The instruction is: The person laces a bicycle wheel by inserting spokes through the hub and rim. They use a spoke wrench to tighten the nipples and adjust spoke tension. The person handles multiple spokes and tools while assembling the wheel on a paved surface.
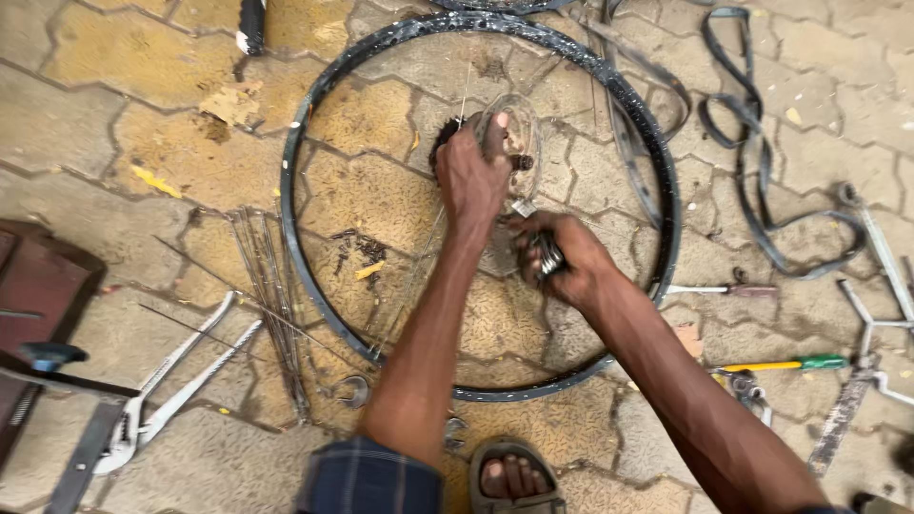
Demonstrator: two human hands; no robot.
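Note:
A black bicycle wheel rim [295, 171] lies flat on the paved ground. At its middle stands the hub with a dark sprocket cluster [444, 139] and a clear plastic disc [522, 143]. My left hand [471, 171] grips the top of the hub and disc. My right hand [557, 255] is closed around a small metal tool or part just below the hub. Thin spokes [419, 276] run from the hub toward the rim's near side.
A bundle of loose spokes [271, 295] lies left of the rim. White-handled pliers [162, 390] are at lower left. A rubber inner tube [762, 181], a screwdriver with a green and yellow handle [785, 364] and metal parts lie right. My sandalled foot [509, 476] is below.

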